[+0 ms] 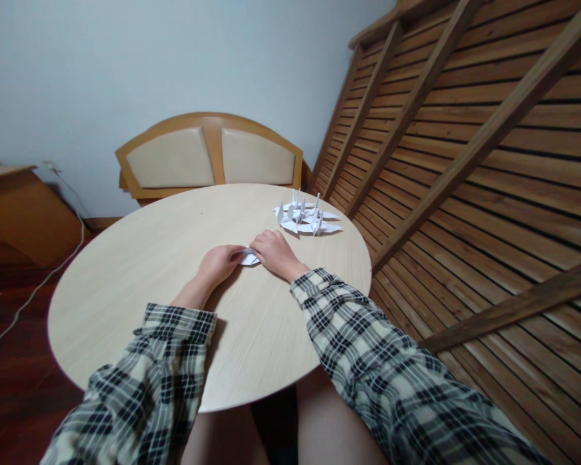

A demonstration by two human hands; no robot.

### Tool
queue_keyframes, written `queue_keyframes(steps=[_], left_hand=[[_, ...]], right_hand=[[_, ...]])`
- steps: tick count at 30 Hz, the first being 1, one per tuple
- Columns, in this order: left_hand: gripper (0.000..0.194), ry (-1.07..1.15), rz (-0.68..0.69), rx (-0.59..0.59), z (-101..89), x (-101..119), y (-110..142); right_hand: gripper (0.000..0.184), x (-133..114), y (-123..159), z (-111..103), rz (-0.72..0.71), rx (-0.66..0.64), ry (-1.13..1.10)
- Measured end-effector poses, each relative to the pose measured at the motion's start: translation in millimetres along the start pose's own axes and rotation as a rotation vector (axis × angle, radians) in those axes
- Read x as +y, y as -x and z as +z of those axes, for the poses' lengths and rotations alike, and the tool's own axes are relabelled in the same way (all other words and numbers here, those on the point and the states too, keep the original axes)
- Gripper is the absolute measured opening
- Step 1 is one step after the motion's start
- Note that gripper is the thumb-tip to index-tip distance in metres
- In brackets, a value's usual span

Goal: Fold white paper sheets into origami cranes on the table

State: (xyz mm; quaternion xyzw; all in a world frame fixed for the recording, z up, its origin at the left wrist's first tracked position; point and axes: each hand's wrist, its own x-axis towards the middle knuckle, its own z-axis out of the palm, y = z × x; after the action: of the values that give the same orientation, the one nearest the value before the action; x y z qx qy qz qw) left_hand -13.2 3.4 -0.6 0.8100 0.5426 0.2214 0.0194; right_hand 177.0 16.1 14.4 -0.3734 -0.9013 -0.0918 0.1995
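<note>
A small piece of folded white paper (249,258) lies at the middle of the round table, between my two hands. My left hand (221,263) pinches its left side with thumb and fingers. On its right side my right hand (274,252) is closed over the edge, the fingers bent and covering part of it. Its exact folded shape is partly hidden by my fingers. Beyond my right hand, several folded white paper cranes (304,218) stand in a cluster, apart from both hands.
The pale round wooden table (140,258) has its near edge just above my legs. Behind it is a headboard (213,152) with cream panels. A slatted wooden frame (465,194) leans along the right. At the left are a wooden desk (19,213) and a white cable (43,284).
</note>
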Motion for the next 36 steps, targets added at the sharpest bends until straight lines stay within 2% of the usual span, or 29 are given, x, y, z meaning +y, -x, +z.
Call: queue_keyframes(steps=[4, 8, 14, 19, 24, 28, 32, 36], left_hand=[[0.032, 0.053, -0.078, 0.074, -0.9, 1.0, -0.8], [0.034, 0.338, -0.159, 0.196, -1.8, 2.6, -5.5], [0.040, 0.957, -0.338, 0.230, 1.7, 5.5, -7.3], [0.033, 1.166, -0.428, 0.247, 2.1, 6.8, -6.9], [0.030, 1.304, -0.428, 0.071, 1.1, 9.6, -7.6], [0.029, 1.365, -0.417, -0.106, -3.0, 15.2, -5.1], [0.030, 1.412, -0.418, -0.234, -8.8, 19.8, -1.7], [0.033, 1.455, -0.416, -0.357, -12.8, 22.4, 1.3]], right_hand=[[0.031, -0.7, 2.0, -10.7, 0.103, 0.198, -0.067], [0.040, 1.7, 5.5, -16.9, 0.203, 0.363, -0.077], [0.050, -1.7, 9.0, -20.4, 0.154, 0.357, -0.089], [0.040, -3.1, 9.1, -25.3, 0.176, 0.391, -0.062], [0.039, 0.8, 7.3, -22.5, 0.223, 0.399, -0.068], [0.031, 4.1, 5.5, -16.1, 0.252, 0.470, -0.099], [0.023, 5.9, 4.2, -13.1, 0.248, 0.525, -0.119], [0.026, 7.6, 3.6, -13.2, 0.263, 0.520, -0.100]])
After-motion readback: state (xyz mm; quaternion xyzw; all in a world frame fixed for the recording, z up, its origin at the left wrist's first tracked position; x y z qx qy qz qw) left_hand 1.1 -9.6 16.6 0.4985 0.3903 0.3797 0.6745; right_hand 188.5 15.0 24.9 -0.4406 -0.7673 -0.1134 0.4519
